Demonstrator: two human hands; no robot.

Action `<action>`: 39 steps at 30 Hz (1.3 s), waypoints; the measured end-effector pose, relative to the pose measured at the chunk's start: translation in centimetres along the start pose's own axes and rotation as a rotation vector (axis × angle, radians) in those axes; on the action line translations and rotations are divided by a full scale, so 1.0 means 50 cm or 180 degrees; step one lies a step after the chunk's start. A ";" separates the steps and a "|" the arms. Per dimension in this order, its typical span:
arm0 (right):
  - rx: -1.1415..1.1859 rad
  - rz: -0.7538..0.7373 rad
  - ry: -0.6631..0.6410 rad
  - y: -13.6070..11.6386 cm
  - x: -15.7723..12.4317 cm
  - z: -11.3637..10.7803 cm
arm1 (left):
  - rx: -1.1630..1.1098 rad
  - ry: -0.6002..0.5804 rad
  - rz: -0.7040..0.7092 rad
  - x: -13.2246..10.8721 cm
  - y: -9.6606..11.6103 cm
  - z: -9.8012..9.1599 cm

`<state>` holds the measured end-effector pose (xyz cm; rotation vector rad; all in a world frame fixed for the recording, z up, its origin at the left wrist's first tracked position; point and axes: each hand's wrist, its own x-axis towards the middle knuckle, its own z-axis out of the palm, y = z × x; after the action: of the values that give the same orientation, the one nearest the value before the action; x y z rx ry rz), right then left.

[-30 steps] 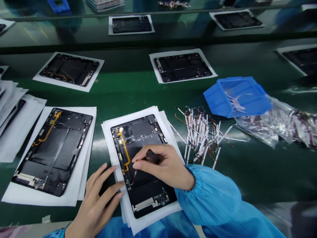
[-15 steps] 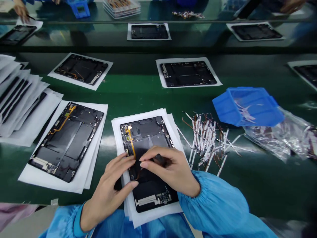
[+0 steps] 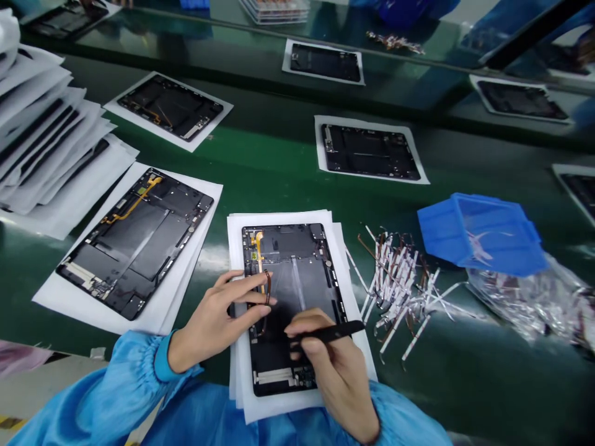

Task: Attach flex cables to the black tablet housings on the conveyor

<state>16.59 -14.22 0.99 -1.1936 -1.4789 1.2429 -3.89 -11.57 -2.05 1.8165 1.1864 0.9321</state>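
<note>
An opened black tablet chassis (image 3: 297, 272) lies on a stack of white sheets (image 3: 237, 248) in front of me, with an orange flex cable (image 3: 258, 254) along its left side. My left hand (image 3: 218, 319) rests on the chassis's left edge, fingertips pressing the lower end of the flex cable. My right hand (image 3: 332, 365) is closed round black tweezers (image 3: 332, 334) held across the lower half of the chassis. Blue sleeves cover both arms.
A second opened chassis (image 3: 134, 238) with an orange flex lies on paper to the left. Loose flex strips (image 3: 397, 279), a blue tray (image 3: 483, 232) and a foil bag (image 3: 534, 297) sit right. More chassis (image 3: 369, 152) lie further along the green belt; stacked sheets (image 3: 46, 142) far left.
My right hand has drawn back toward me with the tweezers, off the flex cable. My left hand has moved onto the chassis and now presses the cable. The view has shifted right.
</note>
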 end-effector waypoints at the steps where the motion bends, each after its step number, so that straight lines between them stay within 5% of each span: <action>1: 0.0028 0.0042 0.0003 0.011 0.000 0.007 | -0.0007 -0.0016 0.0012 0.001 -0.001 0.001; 9: 0.0006 0.0239 0.0080 0.023 0.019 0.034 | -0.0022 -0.0054 0.0008 -0.001 0.003 -0.011; 39: 0.0276 0.0141 0.0020 0.020 0.016 0.027 | -0.0022 0.0064 0.0072 0.001 0.000 -0.006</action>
<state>15.25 -13.63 -0.20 -1.1771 -1.3864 1.3186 -4.13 -11.45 -1.94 1.8223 1.1759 0.9682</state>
